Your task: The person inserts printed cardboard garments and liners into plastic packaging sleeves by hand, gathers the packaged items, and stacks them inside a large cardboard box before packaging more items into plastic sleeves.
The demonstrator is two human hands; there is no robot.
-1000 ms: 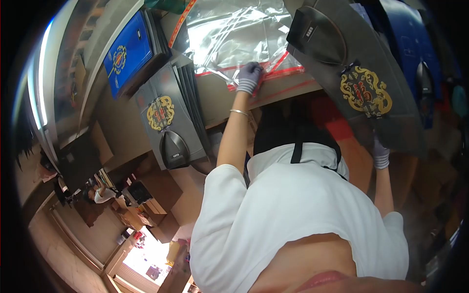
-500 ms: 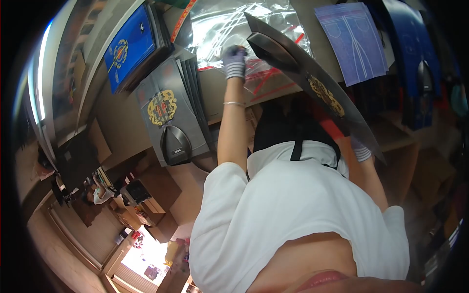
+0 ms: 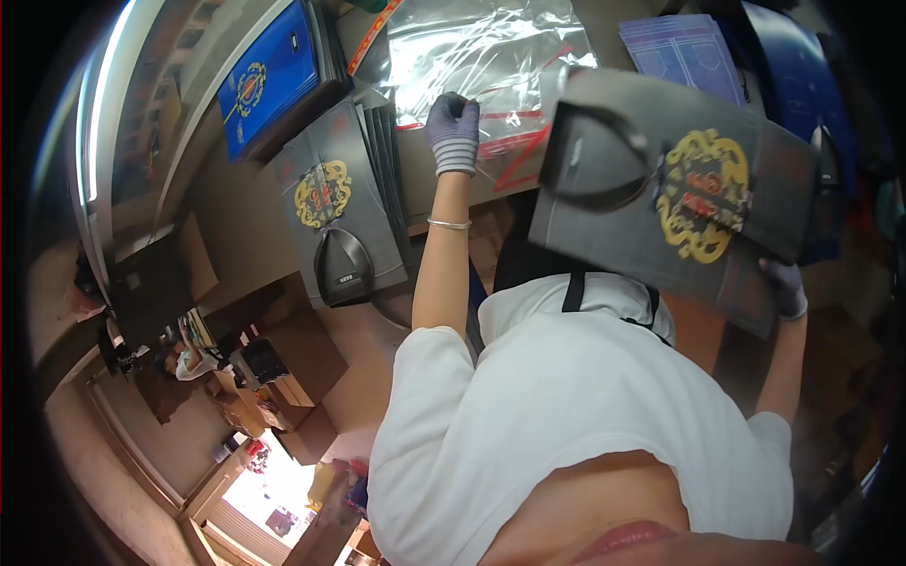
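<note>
Swung round from nearly edge-on half a second ago, the grey bag (image 3: 672,193) now shows its broad face, gold-and-red emblem in plain sight, as the right hand (image 3: 786,288) moves outward with it. Gloved, the right hand grasps the bag by its near edge, the handle end pointing toward the left hand (image 3: 455,120). That hand, gloved too, a silvery bangle (image 3: 449,224) at its wrist, curls its fingers at the near edge of clear plastic (image 3: 491,61) marked with red strips; from where I stand, I cannot tell whether it grips the film. Left of it lies a stack of grey bags (image 3: 307,156), with a stack of blue bags (image 3: 283,108) just beyond. Past the held bag lie violet sheets (image 3: 684,58) printed like jeans; a blue bag (image 3: 797,80) shows beyond the right hand. Farther off, well left of both hands, a person (image 3: 195,364) in white is near cardboard boxes (image 3: 300,389), and light floods an opening (image 3: 255,492).
</note>
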